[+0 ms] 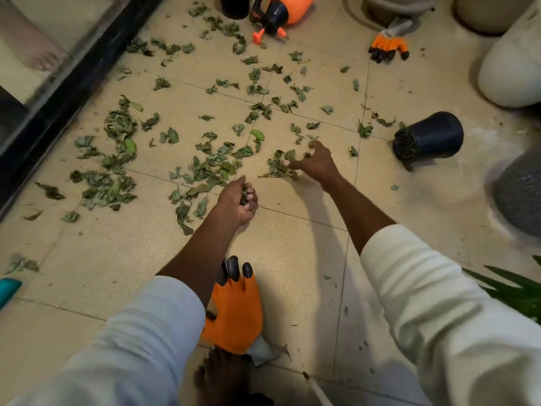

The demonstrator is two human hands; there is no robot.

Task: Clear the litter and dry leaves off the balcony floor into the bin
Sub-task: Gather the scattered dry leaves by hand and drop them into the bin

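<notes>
Door frame (73,83), black, runs diagonally along the far left edge of the tiled balcony floor (292,244). Teal object (8,290) cut off at the left margin; cannot tell what it is. Dry leaves (117,159) scattered thick over the left and middle tiles, thinner toward the right. No bin identifiable in view.

Left hand (238,200) low over the floor at centre, palm turned up, fingers curled round a small clump of leaves. Pale sleeve on the arm. Orange glove (237,312) with black claw tips lies on the floor just beside that forearm, near a bare foot (222,373).

Orange sprayer (278,13) on its side at top centre, beside a dark pot.

Right hand (314,162) down on the floor, fingers and thumb spread and bent over a small leaf pile (278,168), thumb touching it; holds nothing that I can see. Second clawed glove (388,46) lies farther back. Black plastic pot (429,137) tipped on its side, well right of the hand. Large pale planters (512,71) along the right edge; green plant fronds (521,288) at lower right.
</notes>
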